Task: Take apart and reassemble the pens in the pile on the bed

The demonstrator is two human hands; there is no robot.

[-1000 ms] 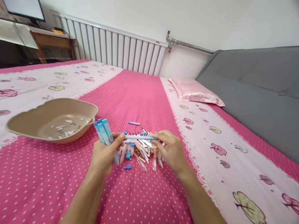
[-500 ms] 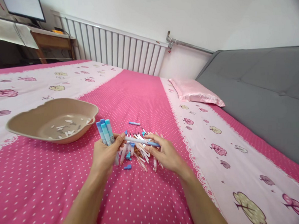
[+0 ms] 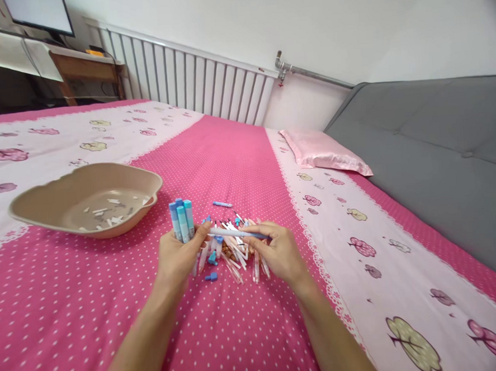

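Note:
Several blue-capped pens [image 3: 183,222] stand bunched upright in my left hand [image 3: 179,257], its fingers closed round them. Its thumb and finger also pinch the white end of one more pen [image 3: 225,231], which lies level between both hands. My right hand [image 3: 279,251] is closed on that pen's blue end, thumb below and fingers above. Under the hands spreads a pile of pen parts [image 3: 235,250]: clear barrels, white tubes, brown bits and small blue pieces. A loose blue piece [image 3: 211,276] lies at the pile's near side, and a blue pen cap [image 3: 223,204] beyond it.
A beige basin [image 3: 84,187] with white scraps inside sits on the pink dotted bedspread [image 3: 223,332] to the left. A pink pillow [image 3: 325,154] lies by the grey headboard [image 3: 434,140] on the right. Behind the bed is a white radiator [image 3: 182,72].
My left hand and its bunch of pens have shifted slightly right. My right hand has moved a little right and its fingers have drawn closer over the pen's blue end.

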